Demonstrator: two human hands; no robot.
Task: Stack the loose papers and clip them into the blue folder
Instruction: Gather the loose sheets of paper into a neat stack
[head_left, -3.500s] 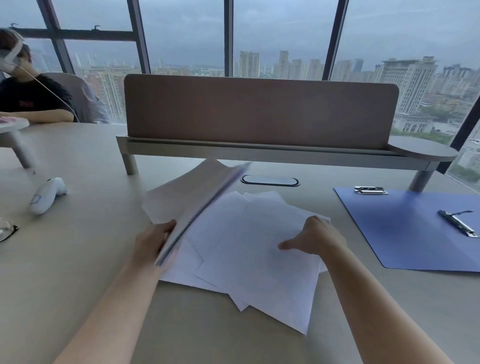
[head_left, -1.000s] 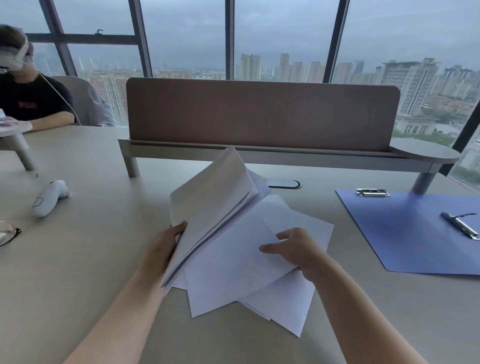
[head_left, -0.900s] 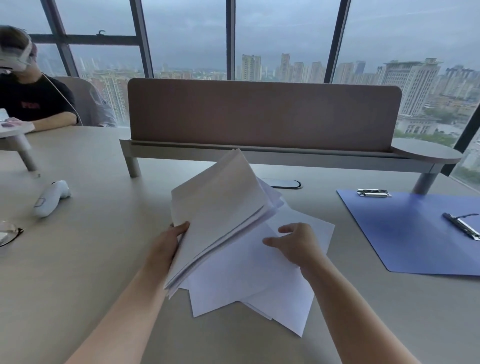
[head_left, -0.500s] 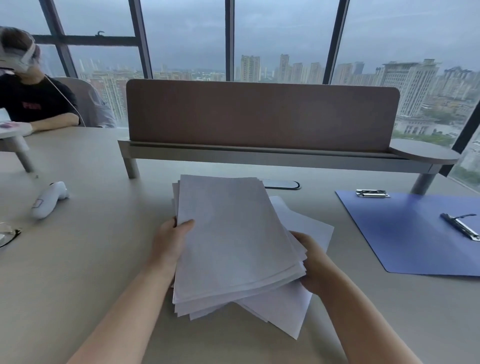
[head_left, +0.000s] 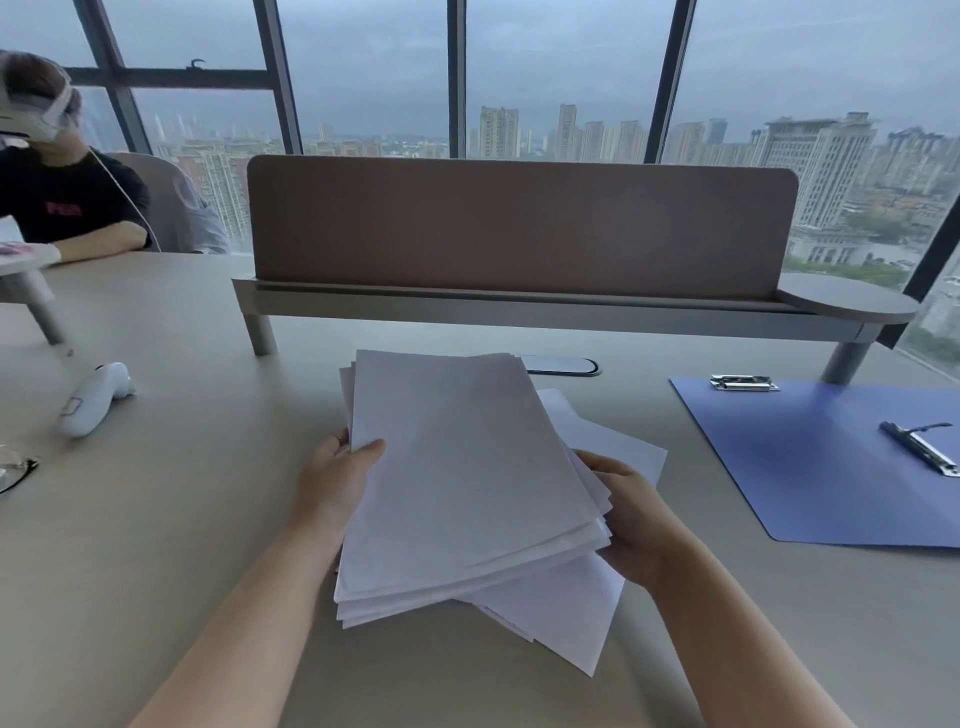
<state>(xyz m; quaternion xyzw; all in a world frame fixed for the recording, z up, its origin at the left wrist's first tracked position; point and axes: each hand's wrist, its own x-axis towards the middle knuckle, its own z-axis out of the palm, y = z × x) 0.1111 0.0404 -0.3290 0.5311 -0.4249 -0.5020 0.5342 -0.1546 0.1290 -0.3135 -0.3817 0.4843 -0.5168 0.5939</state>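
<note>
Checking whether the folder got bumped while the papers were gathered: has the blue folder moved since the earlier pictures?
No. The blue folder lies in the same spot, its far corner beside the shelf's right leg as before.

Gathered stack of papers (head_left: 457, 483) no longer fanned upright, now lowered flat over the few loose sheets (head_left: 566, 618) left on the bench, left hand (head_left: 337, 483) gripping its left edge thumb on top, right hand (head_left: 631, 514) moved from the loose sheets to the stack's right edge.
</note>
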